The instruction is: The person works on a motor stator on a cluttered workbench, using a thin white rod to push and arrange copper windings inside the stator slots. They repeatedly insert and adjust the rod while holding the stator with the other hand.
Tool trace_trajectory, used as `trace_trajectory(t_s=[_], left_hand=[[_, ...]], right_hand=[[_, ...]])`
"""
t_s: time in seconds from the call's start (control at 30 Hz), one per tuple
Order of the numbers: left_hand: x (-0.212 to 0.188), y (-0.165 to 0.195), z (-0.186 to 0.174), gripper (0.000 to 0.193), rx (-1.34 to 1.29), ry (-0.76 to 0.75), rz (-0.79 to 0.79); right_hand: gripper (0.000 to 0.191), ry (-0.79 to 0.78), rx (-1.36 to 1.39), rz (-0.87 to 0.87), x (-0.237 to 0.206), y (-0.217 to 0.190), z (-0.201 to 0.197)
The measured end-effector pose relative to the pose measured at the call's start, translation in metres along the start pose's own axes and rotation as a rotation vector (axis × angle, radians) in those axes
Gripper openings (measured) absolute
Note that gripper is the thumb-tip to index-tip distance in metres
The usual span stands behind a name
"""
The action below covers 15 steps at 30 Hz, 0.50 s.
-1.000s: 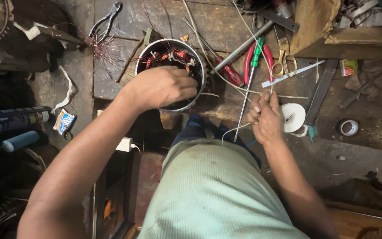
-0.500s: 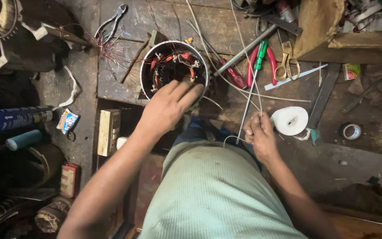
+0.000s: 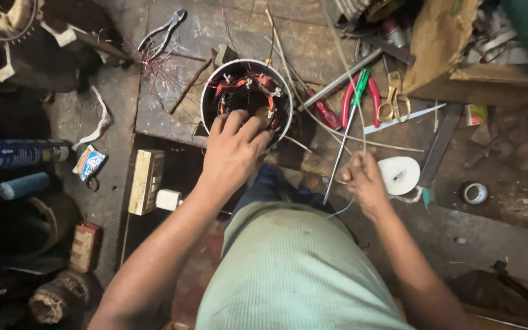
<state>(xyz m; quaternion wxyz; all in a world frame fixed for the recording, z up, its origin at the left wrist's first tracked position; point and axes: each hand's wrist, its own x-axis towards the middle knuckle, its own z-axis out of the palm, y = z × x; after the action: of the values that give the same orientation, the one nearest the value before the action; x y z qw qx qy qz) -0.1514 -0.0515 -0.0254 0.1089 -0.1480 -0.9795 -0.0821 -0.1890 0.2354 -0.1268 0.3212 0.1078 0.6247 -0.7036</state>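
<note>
Worn wooden board (image 3: pixel 166 116) on dirty floor (image 3: pixel 490 244). On the board: motor stator (image 3: pixel 247 98) at its near edge, pliers (image 3: pixel 161 29) at the far left corner. Right of the stator: green screwdriver (image 3: pixel 344 131), red-handled pliers (image 3: pixel 357 98), scissors (image 3: pixel 392 98), white tape roll (image 3: pixel 398 175).

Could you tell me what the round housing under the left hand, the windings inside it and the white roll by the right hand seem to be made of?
Round housing: apparently metal, its rim a dull grey with a slight sheen.
Windings: probably enamelled copper wire, reddish-orange and glossy, bundled in loops.
White roll: looks like matte tape or cloth strip; which one is unclear.
</note>
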Motion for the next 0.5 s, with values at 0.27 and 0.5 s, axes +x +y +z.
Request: trace_trajectory(t_s=[0.27,0.5], left_hand=[[-0.01,0.032,-0.025,0.047,0.055,0.084,-0.107],[0.031,0.112,0.009,0.044,-1.2,-0.27,-0.346]], right_hand=[[0.028,0.247,-0.218,-0.306,-0.046,-0.028,-0.055],[0.026,-0.076,-0.677,-0.481,-0.096,-0.028,-0.065]])
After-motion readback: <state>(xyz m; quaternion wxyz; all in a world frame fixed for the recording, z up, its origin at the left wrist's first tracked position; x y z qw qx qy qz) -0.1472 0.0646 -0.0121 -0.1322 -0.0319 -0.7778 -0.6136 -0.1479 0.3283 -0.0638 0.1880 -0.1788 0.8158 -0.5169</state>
